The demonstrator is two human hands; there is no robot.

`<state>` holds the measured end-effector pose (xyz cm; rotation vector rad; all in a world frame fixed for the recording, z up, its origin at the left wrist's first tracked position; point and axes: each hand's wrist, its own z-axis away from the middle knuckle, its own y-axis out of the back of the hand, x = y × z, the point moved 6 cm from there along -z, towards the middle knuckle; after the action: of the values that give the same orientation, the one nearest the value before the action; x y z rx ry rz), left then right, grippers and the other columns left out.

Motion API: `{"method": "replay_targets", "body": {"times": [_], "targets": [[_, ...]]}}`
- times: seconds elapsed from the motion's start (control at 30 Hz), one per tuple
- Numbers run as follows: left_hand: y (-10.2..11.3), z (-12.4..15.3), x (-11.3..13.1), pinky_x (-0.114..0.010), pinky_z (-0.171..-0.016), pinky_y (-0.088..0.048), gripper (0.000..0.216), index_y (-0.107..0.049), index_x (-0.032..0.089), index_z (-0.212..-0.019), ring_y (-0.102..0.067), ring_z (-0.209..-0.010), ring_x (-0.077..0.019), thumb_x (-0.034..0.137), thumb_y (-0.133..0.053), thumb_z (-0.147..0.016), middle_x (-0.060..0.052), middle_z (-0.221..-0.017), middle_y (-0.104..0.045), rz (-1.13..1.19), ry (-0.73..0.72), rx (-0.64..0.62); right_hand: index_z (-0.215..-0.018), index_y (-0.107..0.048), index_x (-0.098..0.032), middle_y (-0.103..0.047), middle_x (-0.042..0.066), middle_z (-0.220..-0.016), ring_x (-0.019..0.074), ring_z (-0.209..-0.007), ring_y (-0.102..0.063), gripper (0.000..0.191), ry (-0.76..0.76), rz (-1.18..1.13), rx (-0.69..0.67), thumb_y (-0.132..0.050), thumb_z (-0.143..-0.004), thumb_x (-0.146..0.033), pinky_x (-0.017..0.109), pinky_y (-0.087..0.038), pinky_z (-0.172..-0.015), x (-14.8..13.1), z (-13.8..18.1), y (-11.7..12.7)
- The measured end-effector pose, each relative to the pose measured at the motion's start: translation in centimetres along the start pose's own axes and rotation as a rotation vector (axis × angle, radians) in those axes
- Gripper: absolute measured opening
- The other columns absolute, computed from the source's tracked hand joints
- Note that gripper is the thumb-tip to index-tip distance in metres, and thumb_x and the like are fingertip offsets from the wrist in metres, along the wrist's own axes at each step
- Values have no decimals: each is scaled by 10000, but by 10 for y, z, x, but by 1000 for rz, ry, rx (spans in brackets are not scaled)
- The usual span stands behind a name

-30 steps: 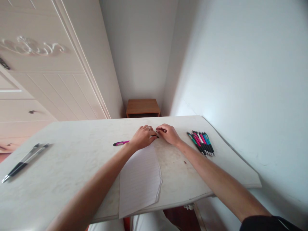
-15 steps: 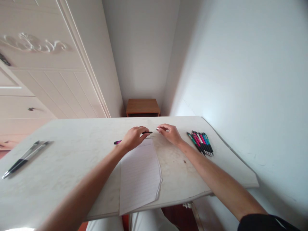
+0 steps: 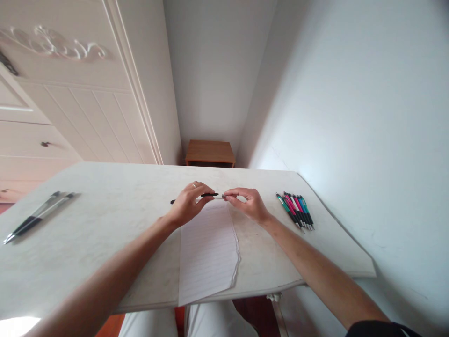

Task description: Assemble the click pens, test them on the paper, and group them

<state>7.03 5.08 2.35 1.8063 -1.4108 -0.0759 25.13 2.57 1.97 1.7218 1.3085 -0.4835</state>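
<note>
My left hand [image 3: 189,201] is closed, pinching a black pen barrel part [image 3: 209,194] between thumb and fingers. My right hand [image 3: 249,202], also closed, pinches a small silver pen tip [image 3: 224,196] just to the right of the black part. A thin dark line, seemingly a refill [image 3: 218,197], shows between the fingertips; whether it is held or lies behind them I cannot tell. Left of my left hand pokes out a dark pen end [image 3: 172,201], its rest hidden by the hand. Beneath the hands lies a lined sheet of paper [image 3: 208,252] with a torn right edge.
Several colored pens [image 3: 295,210] lie side by side on the right of the white table [image 3: 115,206]. Two clear-and-black pens [image 3: 38,217] lie at the far left. A white cabinet [image 3: 80,93] stands at left, a wall at right, and a small wooden stand [image 3: 210,150] beyond the table.
My hands have come closer together, so the silver tip is now almost against the black part. The view has shifted slightly.
</note>
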Motion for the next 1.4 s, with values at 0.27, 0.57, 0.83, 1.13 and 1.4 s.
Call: {"method": "replay_targets", "body": {"times": [0.27,0.57,0.83,1.13,1.4], "targets": [[-4,2,6,-312,-800,-513,82,-671,193,-961,-633,-867,-176,235,-626,-907,-43,-891,-707,51,-19,7,-946,-760,-196,-766,63,-859,175,-773,-705,150,74,31,-14,-643,-878,-263,282,-555,-696,2,0,-6],[-5,2,6,-312,-803,-516,80,-677,196,-957,-635,-860,-175,235,-634,-901,-43,-882,-710,71,-34,19,-950,-756,-215,-758,65,-903,167,-797,-692,167,95,32,-18,-629,-903,-313,278,-554,-693,3,1,-8],[-8,3,4,-271,-746,-524,128,-687,192,-983,-653,-825,-155,258,-592,-927,-54,-923,-699,138,28,-9,-969,-750,-217,-751,57,-865,170,-789,-689,200,57,-2,-23,-622,-908,-357,299,-548,-744,5,1,-8],[-3,2,4,-316,-812,-546,119,-666,182,-939,-658,-906,-176,191,-548,-934,-82,-938,-687,128,9,65,-956,-745,-202,-742,58,-843,168,-773,-686,218,-7,-41,-3,-646,-888,-383,292,-545,-723,8,1,-7],[-5,3,-2,-346,-881,-545,142,-637,180,-959,-677,-1013,-194,140,-504,-931,-103,-1095,-713,97,68,64,-944,-740,-182,-741,63,-849,161,-764,-686,221,-29,-68,6,-660,-876,-376,283,-544,-722,9,1,-8]]}}
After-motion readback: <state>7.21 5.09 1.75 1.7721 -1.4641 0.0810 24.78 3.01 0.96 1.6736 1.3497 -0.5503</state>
